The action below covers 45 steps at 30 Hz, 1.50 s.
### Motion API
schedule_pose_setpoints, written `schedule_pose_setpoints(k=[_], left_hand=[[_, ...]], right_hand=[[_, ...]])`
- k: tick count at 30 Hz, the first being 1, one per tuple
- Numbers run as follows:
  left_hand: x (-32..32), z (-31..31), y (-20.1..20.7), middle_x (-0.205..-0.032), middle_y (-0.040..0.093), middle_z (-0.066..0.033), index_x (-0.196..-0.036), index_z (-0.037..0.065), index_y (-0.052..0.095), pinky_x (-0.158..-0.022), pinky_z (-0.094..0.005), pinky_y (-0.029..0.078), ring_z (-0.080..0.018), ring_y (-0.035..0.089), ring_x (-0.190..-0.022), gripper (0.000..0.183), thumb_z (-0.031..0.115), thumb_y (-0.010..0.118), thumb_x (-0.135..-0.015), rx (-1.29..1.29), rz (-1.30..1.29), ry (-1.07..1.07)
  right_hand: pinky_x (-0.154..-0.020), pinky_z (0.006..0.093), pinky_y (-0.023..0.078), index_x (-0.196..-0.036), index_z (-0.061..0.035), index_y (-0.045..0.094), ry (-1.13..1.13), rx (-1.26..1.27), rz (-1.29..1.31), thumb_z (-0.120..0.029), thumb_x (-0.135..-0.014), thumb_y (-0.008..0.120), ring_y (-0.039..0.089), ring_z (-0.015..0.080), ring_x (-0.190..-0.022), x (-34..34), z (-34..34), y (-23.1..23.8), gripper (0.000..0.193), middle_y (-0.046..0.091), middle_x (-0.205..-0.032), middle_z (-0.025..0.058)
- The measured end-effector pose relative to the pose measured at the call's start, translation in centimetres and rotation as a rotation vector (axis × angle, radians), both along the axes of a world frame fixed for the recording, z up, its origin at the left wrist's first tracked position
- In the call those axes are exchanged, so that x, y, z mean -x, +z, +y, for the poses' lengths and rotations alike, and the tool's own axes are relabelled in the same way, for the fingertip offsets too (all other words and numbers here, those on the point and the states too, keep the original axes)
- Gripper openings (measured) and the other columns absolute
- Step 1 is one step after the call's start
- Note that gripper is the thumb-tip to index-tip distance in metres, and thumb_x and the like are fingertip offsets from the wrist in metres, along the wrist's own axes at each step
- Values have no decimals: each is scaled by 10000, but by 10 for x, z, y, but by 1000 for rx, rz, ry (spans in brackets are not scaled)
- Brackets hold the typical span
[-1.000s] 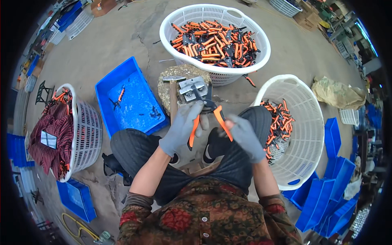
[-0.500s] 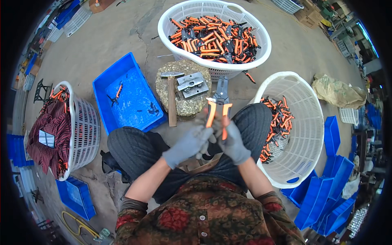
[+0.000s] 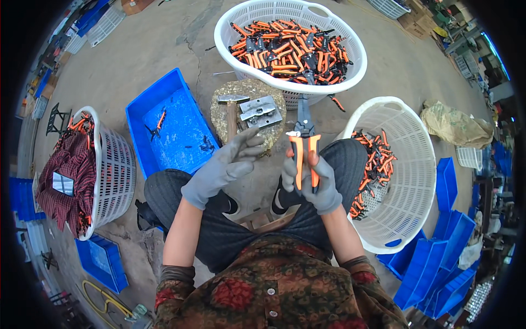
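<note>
Both my hands wear grey gloves. My right hand [image 3: 327,192] grips a pair of wire-stripping pliers [image 3: 304,119] by its orange-and-black handles, with the dark jaws pointing away from me. My left hand [image 3: 211,174] is empty, its fingers apart, near the wooden handle of a hammer [image 3: 231,118]. The hammer lies on a rough round stone block [image 3: 221,115] in front of me. Beside its head on the stone sits a steel fixture block [image 3: 262,111], partly grooved. The left fingers overlap the lower end of the hammer handle from view; whether they touch it I cannot tell.
A white basket [image 3: 361,77] heaped with similar pliers stands beyond the stone. Another white basket [image 3: 419,181] at right holds more pliers. At left are a blue tray [image 3: 178,148] with a few pieces and a basket [image 3: 115,170] covered by checked cloth [image 3: 63,156]. Blue bins [image 3: 427,274] lie far right.
My left hand has left the pliers and moved left and forward toward the hammer, fingers spreading. My right hand keeps the pliers, shifted slightly right.
</note>
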<state>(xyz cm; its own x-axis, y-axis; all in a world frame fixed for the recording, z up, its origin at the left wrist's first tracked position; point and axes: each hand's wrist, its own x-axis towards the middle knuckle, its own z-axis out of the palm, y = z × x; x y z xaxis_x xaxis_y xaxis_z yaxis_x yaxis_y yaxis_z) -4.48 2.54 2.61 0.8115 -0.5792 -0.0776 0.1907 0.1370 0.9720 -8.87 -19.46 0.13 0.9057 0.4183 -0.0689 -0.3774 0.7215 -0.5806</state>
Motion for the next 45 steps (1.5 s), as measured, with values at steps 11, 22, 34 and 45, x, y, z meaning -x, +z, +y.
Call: schedule_pose_setpoints(k=[11,22,34,45], left_hand=[[-3,-12,15,-1097,573,-59,-1277,-16,456,-877,-245,389,-107,515,-969,576,314,615,-833,140,122,-138],[-3,-2,-10,-1017,605,-27,-1173,-18,549,-780,-217,429,-65,541,-833,420,300,550,-898,233,272,35],[-18,-7,-49,-1128,576,-103,-1216,-29,479,-867,-289,445,-163,561,-997,451,317,501,-927,162,347,291],[-21,-2,-51,-1186,532,-173,-1238,-73,427,-951,-352,420,-225,539,-1083,506,330,482,-936,167,300,381]], right_hand=[[-576,298,421,-1097,23,452,168,118,-9,-485,-874,489,506,213,-624,11,33,25,557,482,-742,98],[-614,273,478,-1143,24,490,237,335,37,-378,-920,466,572,161,-707,-6,33,22,460,563,-850,89],[-813,337,496,-1170,-77,495,-12,89,286,-333,-916,487,602,192,-959,-78,30,-26,361,596,-1075,78],[-850,319,475,-1142,-11,504,-112,-102,-24,-228,-896,519,599,181,-899,-149,14,-6,328,599,-979,71]])
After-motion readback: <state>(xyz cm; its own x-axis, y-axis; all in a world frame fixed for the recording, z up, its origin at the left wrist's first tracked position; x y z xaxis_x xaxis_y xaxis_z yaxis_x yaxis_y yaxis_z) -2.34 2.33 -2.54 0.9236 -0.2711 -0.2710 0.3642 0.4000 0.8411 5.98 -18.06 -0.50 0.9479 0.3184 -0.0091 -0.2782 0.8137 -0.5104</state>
